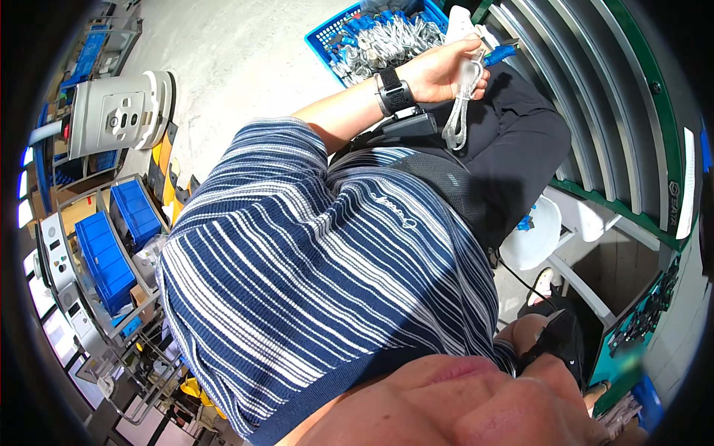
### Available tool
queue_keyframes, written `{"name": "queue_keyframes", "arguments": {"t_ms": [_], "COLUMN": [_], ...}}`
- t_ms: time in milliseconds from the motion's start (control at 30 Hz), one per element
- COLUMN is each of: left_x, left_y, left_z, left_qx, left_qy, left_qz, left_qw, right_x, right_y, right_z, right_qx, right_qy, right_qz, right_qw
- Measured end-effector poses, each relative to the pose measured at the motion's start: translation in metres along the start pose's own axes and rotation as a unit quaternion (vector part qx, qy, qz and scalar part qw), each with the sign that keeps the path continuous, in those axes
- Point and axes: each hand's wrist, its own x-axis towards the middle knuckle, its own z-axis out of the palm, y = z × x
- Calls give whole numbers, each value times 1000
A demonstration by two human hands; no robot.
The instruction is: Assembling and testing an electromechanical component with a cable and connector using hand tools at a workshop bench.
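Note:
My left hand, with a black band at its wrist, is at the upper right over my dark-trousered lap. Its fingers are closed round a coiled pale grey cable, whose loops hang below the fingers. A blue piece with a darker tip juts out by the fingertips; whether it belongs to the cable or is a separate tool I cannot make out. Just left of the hand, a blue basket holds many similar bundled cables with blue ends. My right hand does not show.
A green-framed rack with curved-looking grey slats stands close on the right. Below it are a white round stool seat and another person's shoe. At the left stand a grey-white machine and a shelf with blue bins.

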Motion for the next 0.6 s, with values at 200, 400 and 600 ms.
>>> {"name": "queue_keyframes", "arguments": {"t_ms": [200,400,600], "left_x": [-8,-3,11], "left_y": [-11,-43,-63], "left_z": [34,81,81], "left_qx": [113,671,686], "left_qy": [-99,-255,-274], "left_qz": [22,270,205], "left_qw": [988,642,643], "right_x": [12,-52,-89], "right_y": [12,92,107], "right_z": [21,84,109], "right_qx": [-77,229,367], "right_qy": [-7,-180,25], "right_qz": [89,492,598], "right_qw": [993,820,712]}}
